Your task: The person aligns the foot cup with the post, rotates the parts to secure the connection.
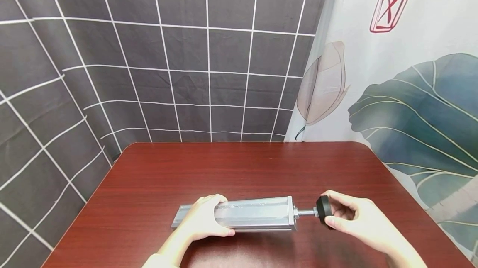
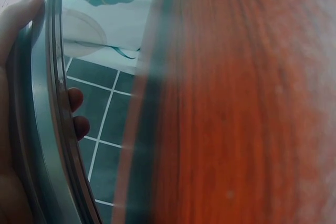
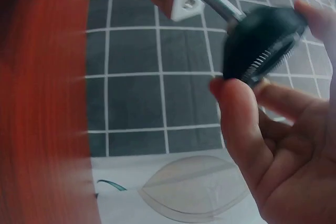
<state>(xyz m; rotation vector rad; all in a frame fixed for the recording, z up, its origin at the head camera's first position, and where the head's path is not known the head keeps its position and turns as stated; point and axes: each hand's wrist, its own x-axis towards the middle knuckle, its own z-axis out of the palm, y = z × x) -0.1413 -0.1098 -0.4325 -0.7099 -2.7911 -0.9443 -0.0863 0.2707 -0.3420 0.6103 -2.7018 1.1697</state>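
A long silver metal profile [image 1: 257, 212] lies sideways over the table, with a flat end plate on its right. Out of that plate runs a threaded rod [image 1: 307, 212] with nuts, tipped by a round black foot [image 1: 324, 212]. My left hand [image 1: 203, 218] grips the profile near its left end, thumb on the near side and fingers over the far side. In the left wrist view, two fingertips [image 2: 79, 114] curl round the profile's edge. My right hand [image 1: 354, 218] pinches the black foot by its rim between thumb and fingers. The right wrist view shows the foot's ribbed underside [image 3: 273, 53].
The reddish-brown wooden table [image 1: 239, 164] has rounded far corners. Behind it hangs a dark grey curtain [image 1: 186, 85] with a white grid. A white curtain with leaf prints [image 1: 418, 110] hangs at the right.
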